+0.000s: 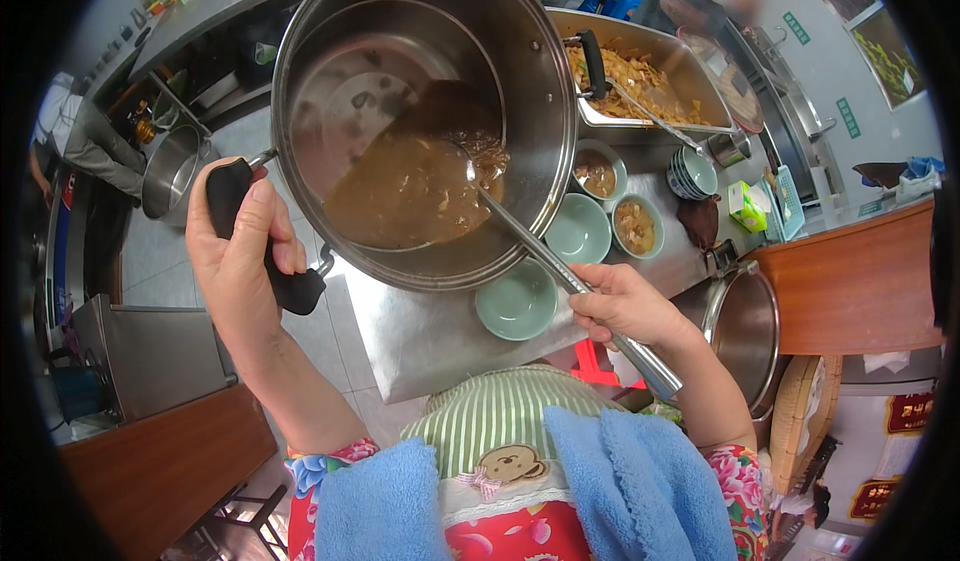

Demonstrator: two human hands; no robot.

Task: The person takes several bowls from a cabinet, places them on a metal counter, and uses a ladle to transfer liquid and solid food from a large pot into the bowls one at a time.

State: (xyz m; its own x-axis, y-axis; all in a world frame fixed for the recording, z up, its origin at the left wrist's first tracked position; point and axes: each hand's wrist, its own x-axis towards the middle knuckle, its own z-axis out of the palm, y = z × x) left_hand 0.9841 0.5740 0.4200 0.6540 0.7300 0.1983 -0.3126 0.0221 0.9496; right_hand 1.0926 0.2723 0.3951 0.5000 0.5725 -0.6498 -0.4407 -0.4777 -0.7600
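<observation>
My left hand [251, 238] grips the black side handle [289, 276] of a large stainless-steel stockpot [322, 58]. The pot is tilted, and brown soup [405, 186] pools over part of its bottom. In my right hand [622, 302] is the metal handle of a ladle [536, 242]; its bowl dips into the soup and is mostly hidden. Just beyond the pot's rim stand two pale green bowls, a nearer one [517, 302] and a farther one [579, 229], with no food visible inside. Beside them, one bowl [637, 227] and another [598, 173] contain soup with solid pieces.
A steel pan [712, 99] of cooked food with a serving spoon [660, 119] stands at the back right. Stacked bowls [694, 172], a tissue pack [748, 207] and a large steel pot [750, 328] are at the right. A person [90, 129] stands far left near another pot [171, 174].
</observation>
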